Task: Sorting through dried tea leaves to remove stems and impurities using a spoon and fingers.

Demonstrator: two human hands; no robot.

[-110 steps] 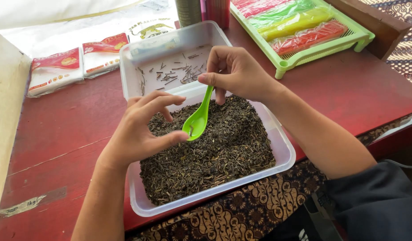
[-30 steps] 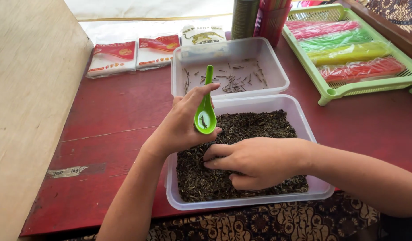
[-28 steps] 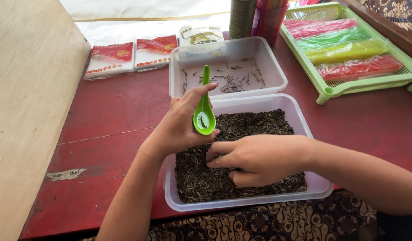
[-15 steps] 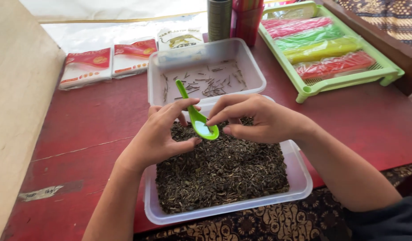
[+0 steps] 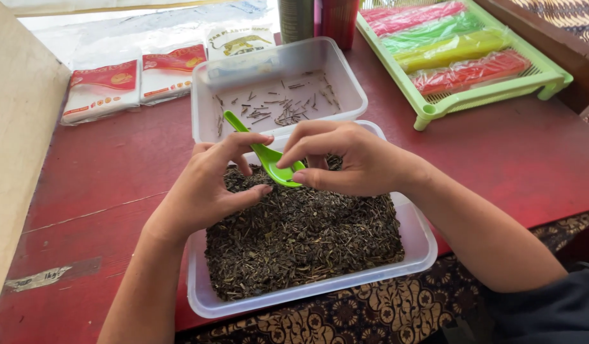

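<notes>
The spoon (image 5: 267, 155), over the tea tub (image 5: 406, 220), is half hidden by both hands. Left hand (image 5: 208, 185) fingers pinch it; right hand (image 5: 345, 159) fingertips are pressed together at its bowl. Bare tabletop (image 5: 524, 153) lies to the right.

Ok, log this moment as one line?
left hand: holds spoon | right hand: fingertips at spoon bowl | both over tea tub | twig tub behind

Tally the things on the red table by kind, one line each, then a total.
Clear plastic tubs: 2 (tub of dark dried leaves, tub of loose stems)
Green spoon: 1
Red-and-white packets: 2
Green tray: 1
Coloured wrapped packs in the tray: 4
Total: 10
</notes>
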